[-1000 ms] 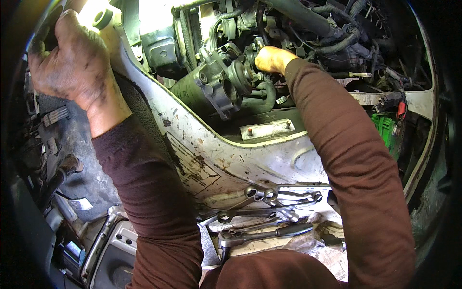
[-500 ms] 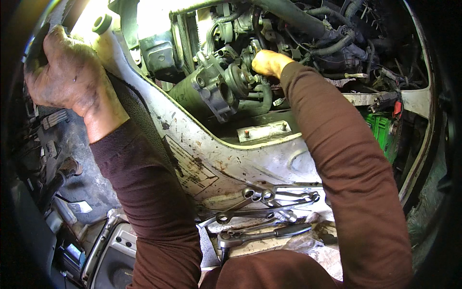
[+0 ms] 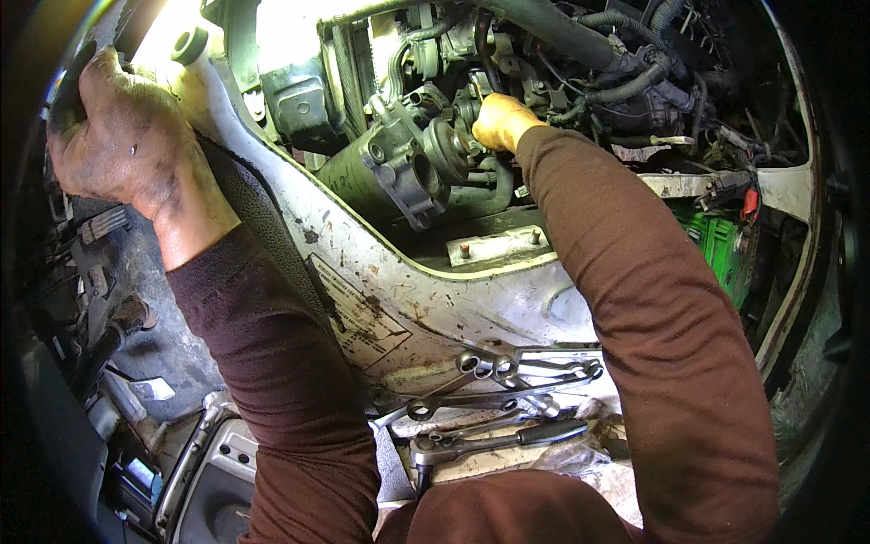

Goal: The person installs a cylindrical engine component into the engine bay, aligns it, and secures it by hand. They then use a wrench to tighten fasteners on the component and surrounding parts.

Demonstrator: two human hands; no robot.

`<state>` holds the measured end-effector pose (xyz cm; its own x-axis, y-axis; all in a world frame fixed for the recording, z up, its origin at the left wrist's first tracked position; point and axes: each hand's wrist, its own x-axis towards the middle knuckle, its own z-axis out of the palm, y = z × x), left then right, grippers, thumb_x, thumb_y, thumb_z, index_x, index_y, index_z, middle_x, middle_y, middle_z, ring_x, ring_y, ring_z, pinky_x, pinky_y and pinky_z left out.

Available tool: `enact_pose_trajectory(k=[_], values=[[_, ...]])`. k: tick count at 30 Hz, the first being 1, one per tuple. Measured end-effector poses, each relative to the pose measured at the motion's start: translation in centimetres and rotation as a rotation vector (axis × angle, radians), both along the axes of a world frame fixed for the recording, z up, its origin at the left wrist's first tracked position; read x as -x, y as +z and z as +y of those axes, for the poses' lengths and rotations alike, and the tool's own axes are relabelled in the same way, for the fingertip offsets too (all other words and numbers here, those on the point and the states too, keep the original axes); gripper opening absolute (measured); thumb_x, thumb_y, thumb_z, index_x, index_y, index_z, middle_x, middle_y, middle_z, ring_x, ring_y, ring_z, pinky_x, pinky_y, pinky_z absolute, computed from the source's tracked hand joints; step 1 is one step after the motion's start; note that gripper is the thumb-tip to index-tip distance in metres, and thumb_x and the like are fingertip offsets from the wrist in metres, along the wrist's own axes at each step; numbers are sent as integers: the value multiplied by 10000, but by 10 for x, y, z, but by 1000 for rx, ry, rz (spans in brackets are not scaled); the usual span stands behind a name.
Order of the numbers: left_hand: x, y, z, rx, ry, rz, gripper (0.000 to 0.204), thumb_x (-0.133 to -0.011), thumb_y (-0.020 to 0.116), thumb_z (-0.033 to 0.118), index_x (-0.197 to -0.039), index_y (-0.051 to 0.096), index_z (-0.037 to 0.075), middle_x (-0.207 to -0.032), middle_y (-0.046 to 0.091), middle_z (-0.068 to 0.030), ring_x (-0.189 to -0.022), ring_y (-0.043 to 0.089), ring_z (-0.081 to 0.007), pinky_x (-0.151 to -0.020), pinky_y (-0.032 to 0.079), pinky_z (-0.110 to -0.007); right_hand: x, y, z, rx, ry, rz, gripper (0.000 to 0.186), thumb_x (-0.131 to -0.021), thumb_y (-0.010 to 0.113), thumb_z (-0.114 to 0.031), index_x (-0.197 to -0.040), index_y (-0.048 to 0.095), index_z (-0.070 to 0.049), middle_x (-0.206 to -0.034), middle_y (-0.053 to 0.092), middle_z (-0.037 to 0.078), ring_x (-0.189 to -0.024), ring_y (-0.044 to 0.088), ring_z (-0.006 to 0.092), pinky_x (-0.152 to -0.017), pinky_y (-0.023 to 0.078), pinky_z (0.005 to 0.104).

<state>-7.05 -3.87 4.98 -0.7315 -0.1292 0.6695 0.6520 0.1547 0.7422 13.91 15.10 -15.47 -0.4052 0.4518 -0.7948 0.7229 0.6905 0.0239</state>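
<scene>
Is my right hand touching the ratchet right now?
Apart: the head view shows the right hand among the engine parts, the ratchet near the bottom edge, and the pale body panel between them.

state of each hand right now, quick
Left hand: curled, its grip hidden; holding cannot be told.
Right hand: closed among engine parts; anything held cannot be told.

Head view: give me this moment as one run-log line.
left hand: upper left, hold unclear | right hand: among engine parts, hold unclear | wrenches: clustered, lower middle | ratchet: below wrenches in picture
</scene>
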Motion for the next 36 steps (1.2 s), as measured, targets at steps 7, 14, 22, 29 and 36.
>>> enact_pose_trajectory(k=[7,14,22,29,36], values=[[-3,3,8,-61,-95,-54,253,-828,667,94,-896,706,-147,-841,711,-138,-704,637,-221,-701,529,-348,-14,-16,21,-3,468,-165,340,-920,554,-113,-1194,730,-15,-1252,693,200,-1163,666,370,-979,528,422],[4,0,0,-25,-56,-107,244,-817,684,83,-881,704,-152,-842,716,-147,-685,647,-228,-665,535,-352,0,-22,16,-52,312,-85,307,-896,617,-182,-1120,758,-26,-1197,713,208,-1135,680,376,-953,543,436],[30,-17,-14,49,-54,-17,253,-848,681,77,-948,715,-153,-904,722,-179,-729,652,-231,-696,532,-338,5,7,20,12,1098,-80,265,-887,597,-149,-1059,741,-7,-1153,737,149,-1082,704,327,-906,574,408],[2,1,4,-35,-56,-44,277,-818,699,105,-944,703,-142,-912,721,-180,-736,655,-235,-699,530,-348,2,2,10,26,787,-89,307,-912,572,-112,-1146,765,-70,-1186,733,136,-1072,709,319,-916,566,410],[11,-3,-2,108,-34,31,284,-863,681,137,-972,736,-119,-925,752,-167,-724,664,-237,-715,539,-337,-3,-7,14,-6,210,-124,342,-903,589,-103,-1206,731,-32,-1260,688,217,-1172,668,369,-987,524,447]])
